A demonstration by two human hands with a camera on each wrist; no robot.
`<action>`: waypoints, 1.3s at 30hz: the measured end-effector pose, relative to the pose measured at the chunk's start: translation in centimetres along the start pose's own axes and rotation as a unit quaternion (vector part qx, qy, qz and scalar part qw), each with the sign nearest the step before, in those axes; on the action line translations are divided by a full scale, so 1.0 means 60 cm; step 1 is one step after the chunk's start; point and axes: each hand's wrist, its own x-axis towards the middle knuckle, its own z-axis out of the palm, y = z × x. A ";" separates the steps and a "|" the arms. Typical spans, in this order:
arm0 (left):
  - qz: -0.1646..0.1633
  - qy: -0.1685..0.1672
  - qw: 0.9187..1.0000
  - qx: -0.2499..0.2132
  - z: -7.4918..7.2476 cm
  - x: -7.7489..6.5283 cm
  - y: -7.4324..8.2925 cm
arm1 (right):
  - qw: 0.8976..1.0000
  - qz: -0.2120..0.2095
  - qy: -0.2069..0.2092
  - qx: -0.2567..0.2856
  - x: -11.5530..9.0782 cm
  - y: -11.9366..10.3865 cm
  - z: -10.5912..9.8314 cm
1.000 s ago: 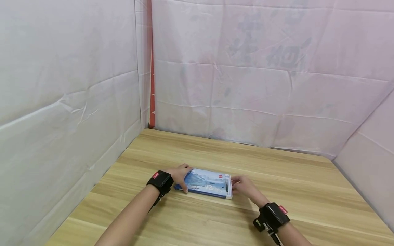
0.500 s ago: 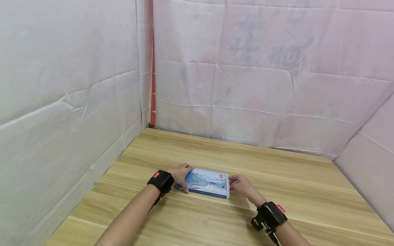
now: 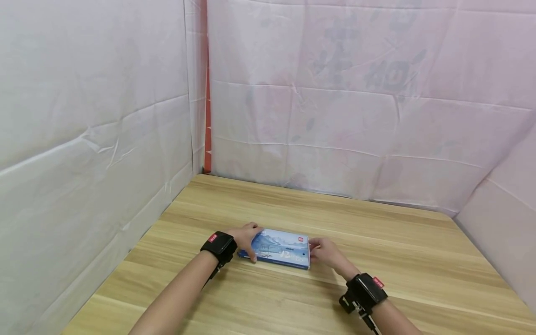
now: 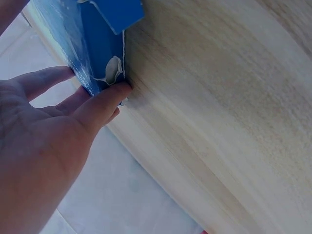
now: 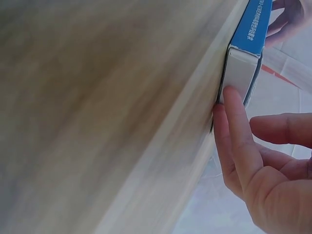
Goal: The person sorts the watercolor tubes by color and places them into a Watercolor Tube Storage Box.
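A flat blue box (image 3: pixel 281 247) with a mountain-and-lake picture lies on the wooden table. My left hand (image 3: pixel 244 238) holds its left end, thumb along the near side and fingers at the far side. In the left wrist view, that end has a raised blue flap (image 4: pixel 117 14) and a torn white patch (image 4: pixel 113 69). At the right end, my right hand (image 3: pixel 328 254) presses extended fingertips on the white end of the inner tray (image 5: pixel 240 68), which sits about level with the sleeve's edge. The tray's inside is hidden by the sleeve.
The wood-grain table (image 3: pixel 268 302) spreads around the box. White sheeting (image 3: pixel 96 139) hangs along the left, back and right sides, with a red strip (image 3: pixel 208 116) in the far left corner. Black camera straps (image 3: pixel 365 295) circle both wrists.
The white tray, sticking out of the sleeve's right end earlier, has slid left into it. My right hand has moved slightly left with it, while my left hand keeps its place.
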 end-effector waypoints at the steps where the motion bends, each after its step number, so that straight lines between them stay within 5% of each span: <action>1: 0.000 0.000 1.000 -0.001 0.000 0.000 0.000 | 1.000 0.001 0.001 -0.003 0.000 0.000 0.001; 20: 0.002 0.000 1.000 0.005 0.001 -0.003 -0.002 | 0.999 0.005 0.008 -0.041 0.004 -0.004 0.007; 39: -0.003 0.001 1.000 0.010 -0.003 -0.010 0.001 | 0.998 0.043 0.025 0.027 0.003 -0.011 0.012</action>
